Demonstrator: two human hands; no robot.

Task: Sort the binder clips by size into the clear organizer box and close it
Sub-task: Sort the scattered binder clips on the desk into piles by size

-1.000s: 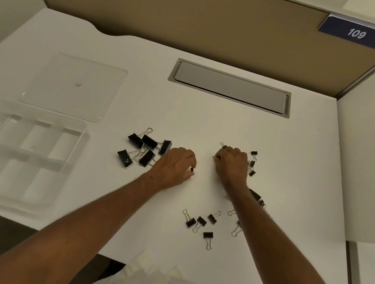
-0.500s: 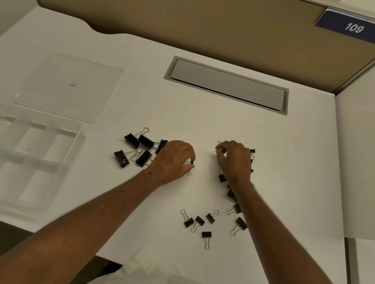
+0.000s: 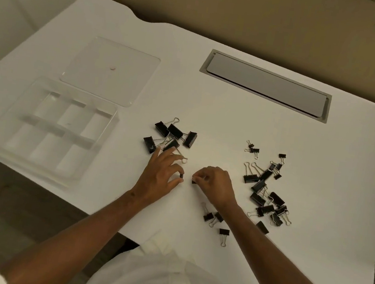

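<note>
A small black clip [image 3: 181, 176] is pinched betw. thumb and forefinger of the left hand [image 3: 161, 178]; other fingers are spread loosely, tips just touching the wire handle of a large clip. A second small clip [image 3: 193, 181] is pinched at the fingertips of the right hand [image 3: 215, 184], fingers curled in. The two hands are held near each other, apart by a narrow strip of bare desk [image 3: 208, 120].

Landmark: clear organizer box [image 3: 47, 128], lid off, set at the desk's left-front corner, its near wall close to the front edge. Its compartments are seen w/o clips. Clear lid [image 3: 110, 69] is laid flat just behind the box, touching or nearly so. Large clips [image 3: 173, 136] are bunched to the right of the box, a band of open desk left betw. them. Farther right of the box, beyond both hands, a mixed scatter of clips [image 3: 265, 187] is strung front-to-back. Three small clips [image 3: 216, 220] are seen near the front edge, under the right wrist. Behind everything, a grey cable flap [image 3: 265, 85] is set into the desk, near the tan partition [image 3: 223, 10]. Wide bare surface is left betw. flap and clips.
</note>
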